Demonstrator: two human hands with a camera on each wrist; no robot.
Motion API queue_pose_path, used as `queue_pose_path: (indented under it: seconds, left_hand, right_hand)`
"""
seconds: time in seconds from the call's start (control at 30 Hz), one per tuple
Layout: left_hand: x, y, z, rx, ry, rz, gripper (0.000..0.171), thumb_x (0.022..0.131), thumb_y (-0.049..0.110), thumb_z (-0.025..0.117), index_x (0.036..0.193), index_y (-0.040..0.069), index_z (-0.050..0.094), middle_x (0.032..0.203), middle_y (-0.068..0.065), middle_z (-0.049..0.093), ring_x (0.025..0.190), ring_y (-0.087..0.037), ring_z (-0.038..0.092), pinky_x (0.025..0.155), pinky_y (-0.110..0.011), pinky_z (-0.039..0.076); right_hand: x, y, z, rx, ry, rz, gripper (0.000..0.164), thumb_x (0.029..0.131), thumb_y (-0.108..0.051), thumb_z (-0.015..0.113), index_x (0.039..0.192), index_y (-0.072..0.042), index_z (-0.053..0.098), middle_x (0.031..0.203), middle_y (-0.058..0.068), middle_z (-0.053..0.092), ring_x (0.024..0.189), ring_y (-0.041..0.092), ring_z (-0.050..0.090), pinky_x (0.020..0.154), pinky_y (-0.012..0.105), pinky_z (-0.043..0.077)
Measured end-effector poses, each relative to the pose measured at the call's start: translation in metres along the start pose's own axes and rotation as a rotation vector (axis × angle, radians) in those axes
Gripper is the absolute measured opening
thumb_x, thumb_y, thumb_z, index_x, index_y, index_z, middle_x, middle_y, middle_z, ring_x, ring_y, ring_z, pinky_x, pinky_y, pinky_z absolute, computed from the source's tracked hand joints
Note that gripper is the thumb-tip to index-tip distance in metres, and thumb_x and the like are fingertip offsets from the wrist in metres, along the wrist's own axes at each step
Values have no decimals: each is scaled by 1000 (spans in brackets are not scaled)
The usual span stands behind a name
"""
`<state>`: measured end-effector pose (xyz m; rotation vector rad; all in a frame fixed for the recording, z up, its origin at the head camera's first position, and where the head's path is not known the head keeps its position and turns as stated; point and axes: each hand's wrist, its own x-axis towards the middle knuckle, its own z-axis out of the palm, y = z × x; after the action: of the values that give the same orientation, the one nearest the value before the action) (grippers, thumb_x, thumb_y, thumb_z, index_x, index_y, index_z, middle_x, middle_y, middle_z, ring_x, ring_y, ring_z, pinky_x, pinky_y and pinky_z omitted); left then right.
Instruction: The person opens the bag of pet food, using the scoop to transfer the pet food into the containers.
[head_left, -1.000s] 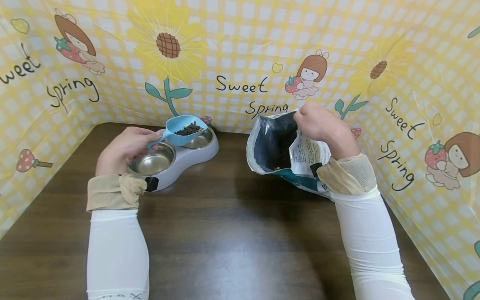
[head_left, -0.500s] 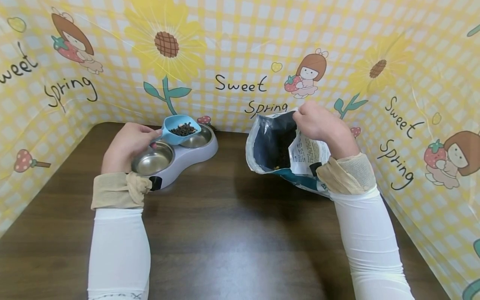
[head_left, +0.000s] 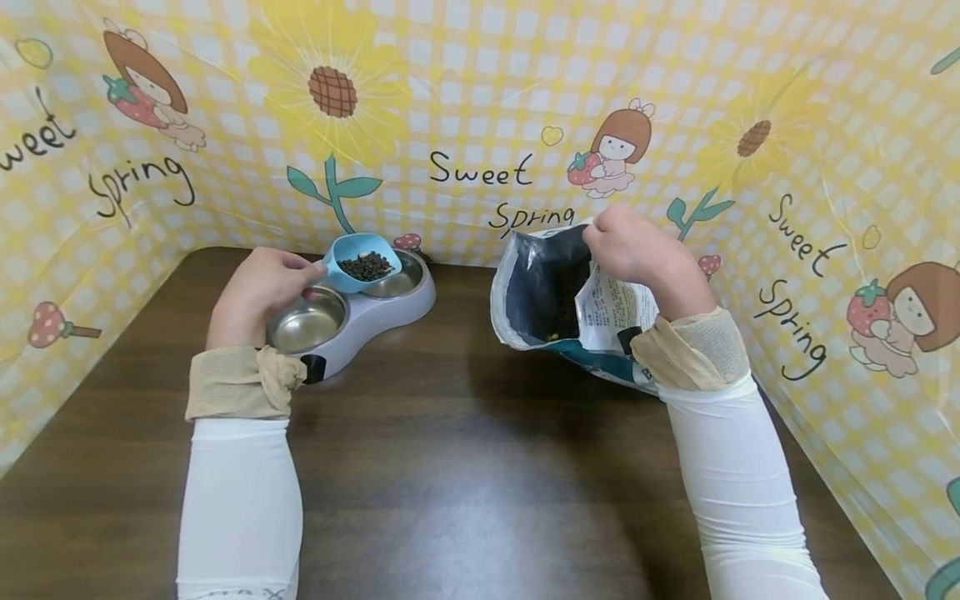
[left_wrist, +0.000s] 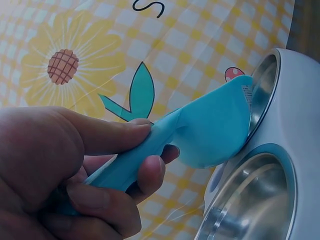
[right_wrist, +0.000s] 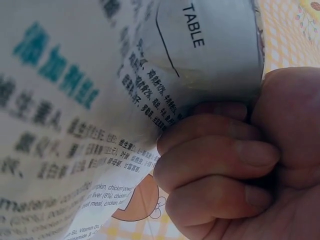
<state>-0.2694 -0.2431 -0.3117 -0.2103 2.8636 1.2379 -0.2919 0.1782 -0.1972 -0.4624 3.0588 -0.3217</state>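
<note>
My left hand point(head_left: 262, 287) grips the handle of a light-blue scoop point(left_wrist: 210, 130), fingers curled round it. Dark brown kibble point(head_left: 365, 267) fills part of the scoop, which is held over the far bowl point(head_left: 397, 282) of a white double pet bowl point(head_left: 390, 312). The nearer steel bowl point(head_left: 307, 321) lies just below my left hand. With curled fingers, my right hand point(head_left: 637, 250) holds the top edge of a pet food bag point(head_left: 532, 283). Its mouth gapes toward the left, showing a grey lining and some dark food deep inside. Printed text covers the bag's side point(right_wrist: 75, 125) in the right wrist view.
Both the bowls and the bag stand on a dark wooden table point(head_left: 450, 467). A yellow checked cloth point(head_left: 480, 100) with sunflowers and cartoon figures rises behind and along the sides, close behind the scoop and the bag.
The scoop first moved slightly left with my left hand shifting a little right along the handle side; then it stayed nearly still over the far bowl. My right hand and the bag barely moved.
</note>
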Motion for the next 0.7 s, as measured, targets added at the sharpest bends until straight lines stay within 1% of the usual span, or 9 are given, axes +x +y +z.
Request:
queue_pose_path:
  seconds: [0.27,0.43,0.5,0.63,0.7]
  left_hand:
    - [0,-2,0,28,0,10,54,96,45,58,122,-2,66,71,0,70,100,-34,51,84,-47,39]
    - [-2,0,0,62,16,10,56,95,50,58,124,2,67,69,4,69,99,-34,52,83,-49,41]
    - [-3,1,0,75,26,12,56,94,50,58,124,3,67,69,3,69,98,-34,53,82,-48,41]
    - [-3,2,1,108,40,16,57,93,50,60,126,5,67,72,-1,72,97,-34,55,81,-49,43]
    - [-2,3,2,125,42,13,58,92,51,61,127,6,66,77,-7,74,96,-34,56,79,-48,44]
  right_hand:
    - [1,0,1,1,-7,9,38,103,-19,30,71,-6,46,66,8,38,53,23,38,53,33,36]
    - [2,-1,1,6,-9,12,38,103,-18,30,70,-7,45,64,7,37,51,22,37,51,32,35]
    - [2,0,2,5,-7,12,38,103,-18,30,70,-7,44,64,7,37,52,22,37,51,32,35]
    - [2,-1,3,7,0,5,37,102,-17,30,68,-8,42,65,7,36,54,23,38,52,33,35]
    - [2,-1,3,9,-2,7,37,102,-17,30,69,-8,42,66,8,36,55,23,38,52,33,35]
